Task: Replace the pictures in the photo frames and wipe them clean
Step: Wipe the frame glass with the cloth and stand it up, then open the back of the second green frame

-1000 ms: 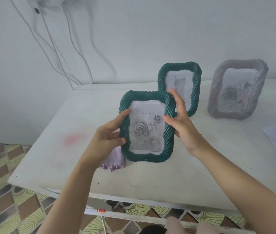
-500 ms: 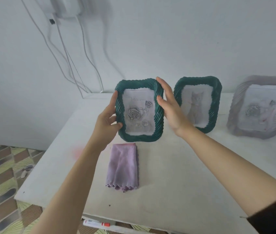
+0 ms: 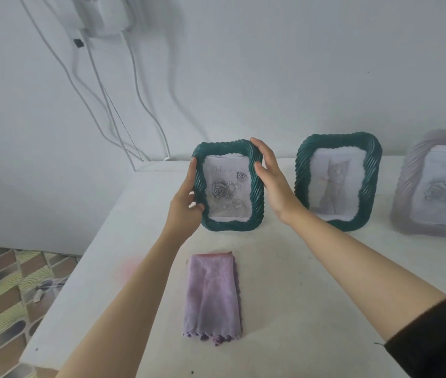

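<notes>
- The dark green ribbed photo frame [image 3: 228,186], holding a grey rose print, is upright over the far part of the white table [image 3: 312,282], left of a matching cat-print frame [image 3: 338,181].
- The left hand [image 3: 183,205] clasps its left rim, thumb in front. The right hand [image 3: 273,181] presses fairly straight fingers along the right rim.
- This fits either standing the frame down or lifting it.
- The folded lilac cloth [image 3: 212,296] lies nearer, apart.
- Either way, both hands should keep the frame level.

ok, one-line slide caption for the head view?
Left hand grips, right hand steadies a dark green rope-edged rose-picture frame upright beside its cat-picture twin, folded lilac cloth in front.
</notes>
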Tool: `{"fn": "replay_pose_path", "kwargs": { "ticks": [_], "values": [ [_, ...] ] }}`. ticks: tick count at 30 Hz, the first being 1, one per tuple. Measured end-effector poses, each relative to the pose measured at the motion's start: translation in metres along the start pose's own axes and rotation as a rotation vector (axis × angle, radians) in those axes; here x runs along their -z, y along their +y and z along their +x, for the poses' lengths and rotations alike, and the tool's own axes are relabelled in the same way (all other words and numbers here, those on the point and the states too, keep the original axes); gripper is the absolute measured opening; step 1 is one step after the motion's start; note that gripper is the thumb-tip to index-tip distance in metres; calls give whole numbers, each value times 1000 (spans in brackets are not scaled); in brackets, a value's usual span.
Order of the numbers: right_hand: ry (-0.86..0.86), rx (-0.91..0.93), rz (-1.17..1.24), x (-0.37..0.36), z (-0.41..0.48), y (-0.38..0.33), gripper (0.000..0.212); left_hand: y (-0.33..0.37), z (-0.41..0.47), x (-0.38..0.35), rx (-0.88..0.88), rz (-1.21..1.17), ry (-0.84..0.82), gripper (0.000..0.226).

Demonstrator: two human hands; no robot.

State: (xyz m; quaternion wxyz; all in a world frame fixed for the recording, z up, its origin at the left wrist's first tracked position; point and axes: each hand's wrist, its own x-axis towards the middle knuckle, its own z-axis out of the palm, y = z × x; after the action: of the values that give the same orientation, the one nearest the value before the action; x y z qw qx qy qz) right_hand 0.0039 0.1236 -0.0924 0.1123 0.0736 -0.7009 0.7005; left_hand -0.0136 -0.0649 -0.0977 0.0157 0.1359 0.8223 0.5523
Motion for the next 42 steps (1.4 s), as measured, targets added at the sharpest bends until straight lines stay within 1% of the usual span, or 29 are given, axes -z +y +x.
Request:
{"fn": "replay_pose_path", "kwargs": {
  "ticks": [3,7,10,14,15,17,18,19,20,21,22,23,25,27,29,31,33,35,38,42],
  "values": [
    [-7,-4,-30,3,-3,5,43,-3,-1,-1,-6,-5,-12,100],
    [-16,-18,-101,1,-8,4,50,-5,-4,-1,-10,-11,-15,97],
    [1,-64,-220,-2,-19,-5,55,-7,-5,-2,-14,-9,-18,96],
    [28,-64,-350,6,-52,-11,60,-4,-7,-4,-9,-24,-37,98],
    [26,-67,-389,11,-64,-9,59,-3,-10,-6,-8,7,-26,98],
    [50,-48,-473,25,-87,-4,54,2,-19,-15,-27,195,71,95],
    [92,-28,-500,33,-98,-2,50,6,-25,-22,-68,277,152,92],
    [162,-1,-527,41,-109,0,47,12,-32,-30,-148,322,233,85],
    [256,45,-570,50,-118,1,45,16,-39,-40,-267,335,290,78],
    [357,101,-631,58,-124,2,44,22,-46,-51,-388,333,310,70],
    [450,145,-692,67,-128,5,45,26,-51,-63,-476,315,278,65],
    [524,158,-734,76,-129,7,46,30,-55,-75,-512,285,203,63],
    [604,102,-758,92,-127,11,50,39,-59,-97,-452,206,20,66],
    [606,15,-708,102,-123,11,54,41,-57,-115,-351,157,-124,73],
    [565,-52,-569,107,-118,6,59,40,-50,-129,-239,139,-227,78],
    [536,-107,-423,109,-114,3,61,41,-42,-137,-61,49,-291,76],
    [560,-134,-350,113,-114,2,60,44,-38,-142,56,-54,-292,70],
    [586,-145,-259,116,-119,-3,56,45,-38,-142,71,-75,-250,67],
    [597,-113,-96,119,-133,-16,50,47,-45,-134,55,-106,-210,64],
    [563,-88,80,113,-152,-36,48,53,-61,-115,28,-266,-233,64]
  ]
}}
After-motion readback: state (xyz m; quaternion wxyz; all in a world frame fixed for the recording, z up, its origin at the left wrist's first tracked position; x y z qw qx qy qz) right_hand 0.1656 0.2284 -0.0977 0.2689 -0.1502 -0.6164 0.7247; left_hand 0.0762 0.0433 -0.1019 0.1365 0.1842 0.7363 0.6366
